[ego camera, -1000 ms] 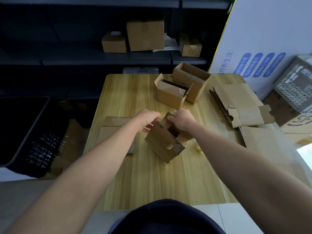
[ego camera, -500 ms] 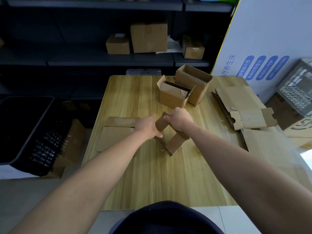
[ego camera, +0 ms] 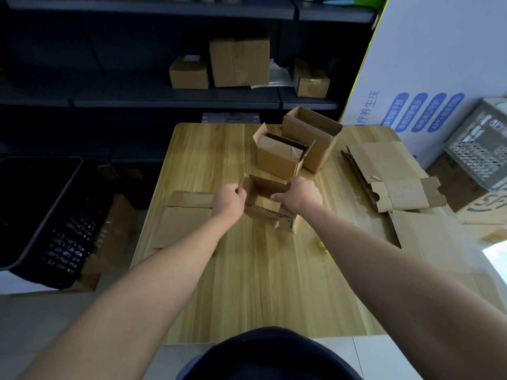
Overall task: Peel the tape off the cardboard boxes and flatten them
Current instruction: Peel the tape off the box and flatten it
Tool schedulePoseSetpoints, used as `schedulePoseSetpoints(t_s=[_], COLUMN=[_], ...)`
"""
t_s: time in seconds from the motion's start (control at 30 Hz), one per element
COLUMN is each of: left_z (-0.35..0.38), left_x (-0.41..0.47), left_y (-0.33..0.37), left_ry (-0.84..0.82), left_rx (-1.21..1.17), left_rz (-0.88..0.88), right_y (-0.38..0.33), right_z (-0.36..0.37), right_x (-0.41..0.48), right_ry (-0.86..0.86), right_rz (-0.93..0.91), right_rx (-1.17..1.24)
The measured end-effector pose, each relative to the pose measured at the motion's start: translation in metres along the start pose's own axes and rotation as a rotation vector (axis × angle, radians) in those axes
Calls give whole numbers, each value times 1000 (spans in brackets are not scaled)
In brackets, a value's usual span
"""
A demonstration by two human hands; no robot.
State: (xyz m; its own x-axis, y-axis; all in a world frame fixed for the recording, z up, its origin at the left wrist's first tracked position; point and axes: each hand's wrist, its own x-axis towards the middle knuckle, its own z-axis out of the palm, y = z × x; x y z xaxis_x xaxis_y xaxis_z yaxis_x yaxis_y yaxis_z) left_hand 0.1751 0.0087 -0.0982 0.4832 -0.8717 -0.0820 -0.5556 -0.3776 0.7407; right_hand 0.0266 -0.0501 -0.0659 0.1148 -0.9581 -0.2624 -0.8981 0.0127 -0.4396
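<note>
Table point(ego camera: 247, 283), wood top. Cardboard count: one box in hand point(ego camera: 267, 204), mid-table; two open boxes standing at the far side, touching, the near one point(ego camera: 277, 160) in front of the far one point(ego camera: 315, 141). One flat sheet point(ego camera: 182, 224) at the left edge; flattened pieces point(ego camera: 395, 185) piled along the right edge, exact number unclear. Three closed boxes point(ego camera: 238, 63) on the dark shelf behind. One black bin point(ego camera: 41, 215) on the floor at left, one grey crate point(ego camera: 482, 149) at right.

Left hand point(ego camera: 229, 201) closed on the held box's left wall, fingers point(ego camera: 241, 191) pinching the top edge. Right hand point(ego camera: 300, 198) closed on its right wall, thumb inside. The box rests on the table with its opening up, corrugated edges showing on the near side.

Against half a second ago: the held box then stood squeezed into a narrow, tilted shape with the hands close together; now it is spread wide and squarer, hands farther apart. The other cardboard lies unchanged.
</note>
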Motion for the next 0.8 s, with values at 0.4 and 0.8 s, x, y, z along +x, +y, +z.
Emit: schedulePoseSetpoints(t_s=[0.4,0.8], left_z=[-5,-8], left_x=[0,14], left_y=[1,-1], left_ry=[77,24], left_rx=[-452,-1102], left_rz=[125,-397], right_y=[-5,-14], right_z=[0,-3], right_x=[5,-5], right_ry=[213,-161], right_rz=[122,-179], right_rx=[205,226])
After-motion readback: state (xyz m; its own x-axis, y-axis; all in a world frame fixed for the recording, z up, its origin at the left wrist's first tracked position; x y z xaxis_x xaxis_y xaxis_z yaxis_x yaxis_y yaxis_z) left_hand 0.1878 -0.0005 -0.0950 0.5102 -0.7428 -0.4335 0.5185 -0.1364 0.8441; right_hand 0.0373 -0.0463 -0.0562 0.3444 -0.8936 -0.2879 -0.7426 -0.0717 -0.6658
